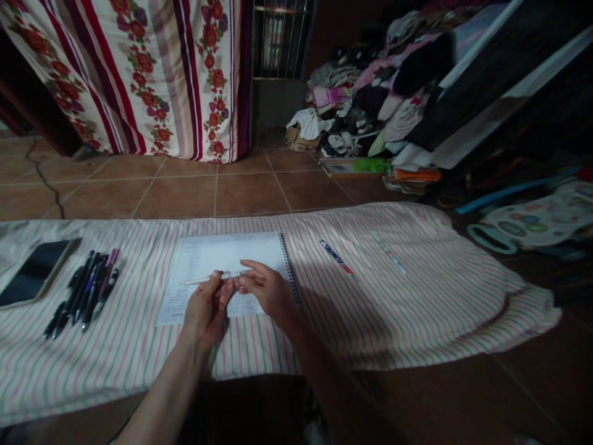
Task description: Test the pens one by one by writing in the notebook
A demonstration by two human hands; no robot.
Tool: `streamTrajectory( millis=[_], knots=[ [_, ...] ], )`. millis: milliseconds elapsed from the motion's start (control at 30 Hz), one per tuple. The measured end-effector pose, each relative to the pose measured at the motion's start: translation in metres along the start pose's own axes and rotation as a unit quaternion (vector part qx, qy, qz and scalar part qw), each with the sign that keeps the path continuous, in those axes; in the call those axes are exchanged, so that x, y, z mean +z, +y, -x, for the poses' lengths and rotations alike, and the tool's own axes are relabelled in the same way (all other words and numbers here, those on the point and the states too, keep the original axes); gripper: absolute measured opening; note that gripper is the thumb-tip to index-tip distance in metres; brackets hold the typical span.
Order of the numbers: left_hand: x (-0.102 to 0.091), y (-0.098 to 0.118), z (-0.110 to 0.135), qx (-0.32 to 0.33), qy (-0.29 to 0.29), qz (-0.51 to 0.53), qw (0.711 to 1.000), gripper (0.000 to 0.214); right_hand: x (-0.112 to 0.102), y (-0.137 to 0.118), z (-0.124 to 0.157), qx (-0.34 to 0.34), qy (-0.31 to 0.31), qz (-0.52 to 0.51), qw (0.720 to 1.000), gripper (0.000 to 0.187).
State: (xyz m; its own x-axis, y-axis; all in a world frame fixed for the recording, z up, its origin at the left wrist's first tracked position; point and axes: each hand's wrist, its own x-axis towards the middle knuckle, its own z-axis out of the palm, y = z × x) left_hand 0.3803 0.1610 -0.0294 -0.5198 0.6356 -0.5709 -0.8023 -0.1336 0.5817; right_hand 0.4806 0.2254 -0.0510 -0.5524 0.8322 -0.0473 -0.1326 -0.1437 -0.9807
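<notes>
Both my hands meet over a spiral notebook [217, 253] that lies open on a striped cloth [417, 290]. My left hand [206, 309] pinches a pale, clear pen [204, 279] near its right end. My right hand [264, 287] holds the same pen's end with its fingertips. The pen lies roughly level, its tip pointing left over the page.
A row of several dark pens [86, 290] lies left of the notebook, with a phone [34, 272] beyond them. A blue-red pen [336, 256] and a pale pen [389, 253] lie to the right. Piled clothes [370, 105] and a floral curtain [152, 74] stand behind.
</notes>
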Motion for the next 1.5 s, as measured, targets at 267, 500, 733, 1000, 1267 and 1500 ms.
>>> streamTrajectory(
  millis=[267,500,733,1000,1267,1500],
  knots=[
    [-0.0021,-0.0014,-0.0007,-0.004,-0.008,0.005,1.0,0.024,0.0019,0.0003,0.0006,-0.016,0.047,0.05,0.998,0.02],
    [-0.0011,-0.0023,-0.0014,0.002,-0.027,-0.007,1.0,0.024,-0.0012,0.0023,-0.0021,-0.019,0.053,0.09,0.994,0.016],
    [-0.0042,-0.0027,-0.0033,0.021,-0.053,-0.005,0.998,0.021,-0.0066,0.0033,-0.0024,-0.024,0.04,0.139,0.989,0.014],
    [-0.0037,-0.0006,-0.0002,0.026,-0.053,-0.014,0.998,0.02,-0.0076,0.0013,-0.0019,-0.039,0.028,0.238,0.97,0.019],
    [-0.0014,-0.0019,0.003,0.018,-0.049,-0.02,0.998,0.02,-0.0071,-0.0037,0.0006,-0.056,0.046,0.312,0.947,0.03],
    [-0.0002,-0.0004,0.0,0.027,-0.032,0.005,0.999,0.022,-0.0075,0.0002,-0.0032,-0.048,0.035,0.142,0.988,0.022]
  ],
)
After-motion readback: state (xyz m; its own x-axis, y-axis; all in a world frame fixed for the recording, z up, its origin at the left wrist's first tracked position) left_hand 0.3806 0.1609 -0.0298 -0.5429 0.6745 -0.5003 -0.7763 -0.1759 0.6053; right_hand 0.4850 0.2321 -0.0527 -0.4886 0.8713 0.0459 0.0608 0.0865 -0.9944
